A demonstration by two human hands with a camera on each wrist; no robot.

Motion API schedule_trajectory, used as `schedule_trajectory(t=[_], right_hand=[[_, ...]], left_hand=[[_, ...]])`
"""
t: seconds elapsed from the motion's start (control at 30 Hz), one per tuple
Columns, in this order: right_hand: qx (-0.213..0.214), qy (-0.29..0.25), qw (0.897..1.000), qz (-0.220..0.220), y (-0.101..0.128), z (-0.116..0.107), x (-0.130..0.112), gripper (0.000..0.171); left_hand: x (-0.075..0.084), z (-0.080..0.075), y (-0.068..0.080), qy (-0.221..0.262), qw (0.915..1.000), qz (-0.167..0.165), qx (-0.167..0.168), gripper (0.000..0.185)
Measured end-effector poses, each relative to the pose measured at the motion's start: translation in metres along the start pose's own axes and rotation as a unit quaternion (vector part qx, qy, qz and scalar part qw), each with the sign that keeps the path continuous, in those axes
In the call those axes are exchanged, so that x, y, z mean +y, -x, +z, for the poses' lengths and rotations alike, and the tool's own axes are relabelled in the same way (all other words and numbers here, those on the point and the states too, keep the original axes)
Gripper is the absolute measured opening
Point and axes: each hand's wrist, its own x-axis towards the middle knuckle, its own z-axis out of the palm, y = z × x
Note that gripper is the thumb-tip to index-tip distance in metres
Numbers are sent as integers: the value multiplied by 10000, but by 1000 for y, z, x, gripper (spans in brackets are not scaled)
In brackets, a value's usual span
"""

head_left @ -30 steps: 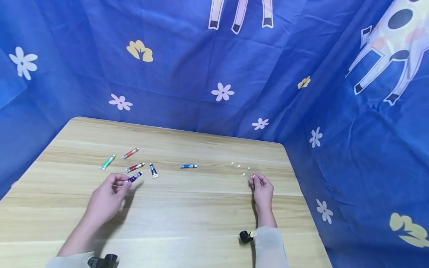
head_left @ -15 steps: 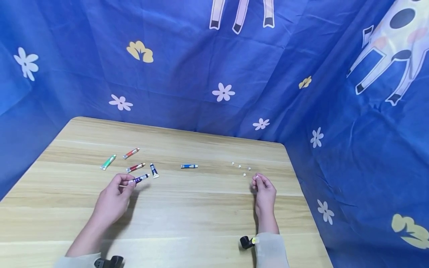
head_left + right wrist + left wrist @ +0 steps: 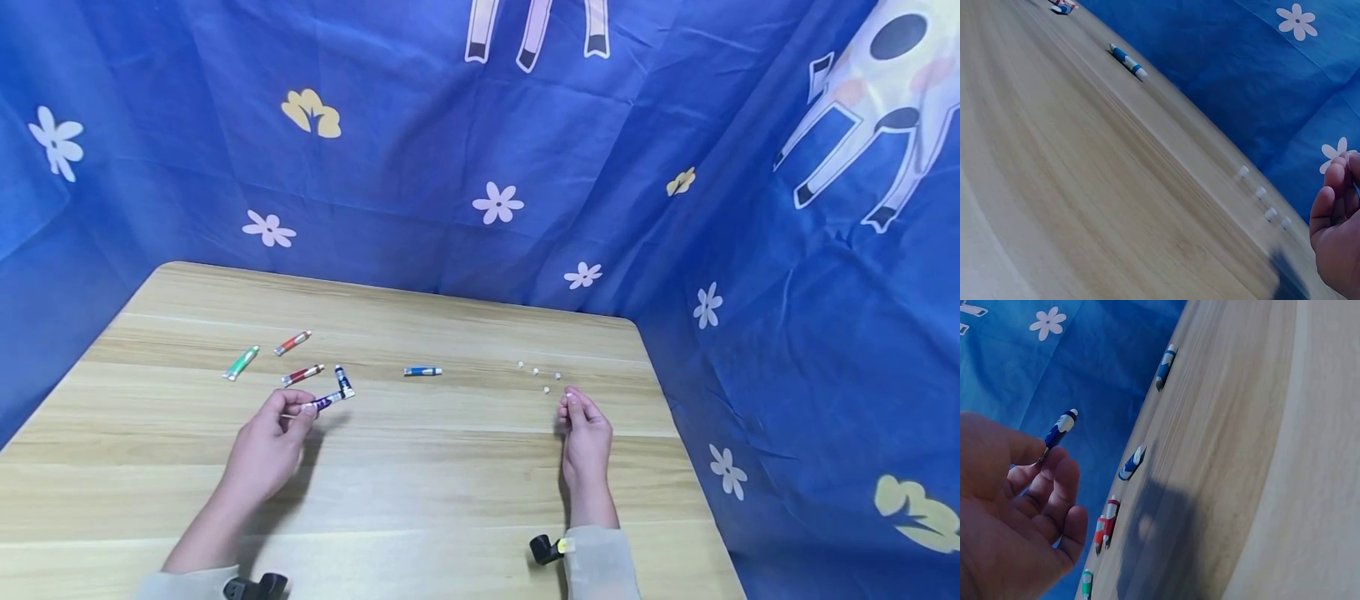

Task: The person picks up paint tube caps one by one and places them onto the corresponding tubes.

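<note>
My left hand (image 3: 268,446) pinches a dark purple paint tube (image 3: 1061,428) by its end between thumb and fingers, its nozzle end pointing away from the palm. In the head view the tube overlaps the foot of a navy paint tube (image 3: 342,379) lying on the table; the left wrist view shows the held one raised above the tabletop. At the right, my right hand (image 3: 587,446) holds a tiny white cap (image 3: 569,395) between thumb and fingertips, mostly covered by them. Just beyond it lie several small white caps (image 3: 546,390), loosely grouped.
A green tube (image 3: 242,364), an orange-red tube (image 3: 292,342) and a dark red tube (image 3: 303,375) lie at the left of the wooden table (image 3: 450,483). A blue tube (image 3: 423,372) lies mid-table. Blue patterned cloth (image 3: 405,208) hangs behind and to the right.
My left hand has moved rightward with the purple tube, bringing its nozzle end over the navy tube's foot. My right hand stays almost in place, still pinching the cap.
</note>
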Motion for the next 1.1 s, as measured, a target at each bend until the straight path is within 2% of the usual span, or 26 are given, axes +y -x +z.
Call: schedule_trajectory(t=[0.3,0.47,0.8,1.1], right_hand=[[-199,76,9998,18,10,6,3,27],[-398,97,9991,-70,14,8,5,30],[-537,338,9979,-132,17,15,4,29],[-549,357,9962,-572,24,19,6,25]], left_hand=[[2,7,3,54,10000,-9,-55,29],[1,8,3,63,10000,10,-24,28],[7,13,-1,156,9996,74,-223,30],[15,19,-1,120,9991,128,-377,29]])
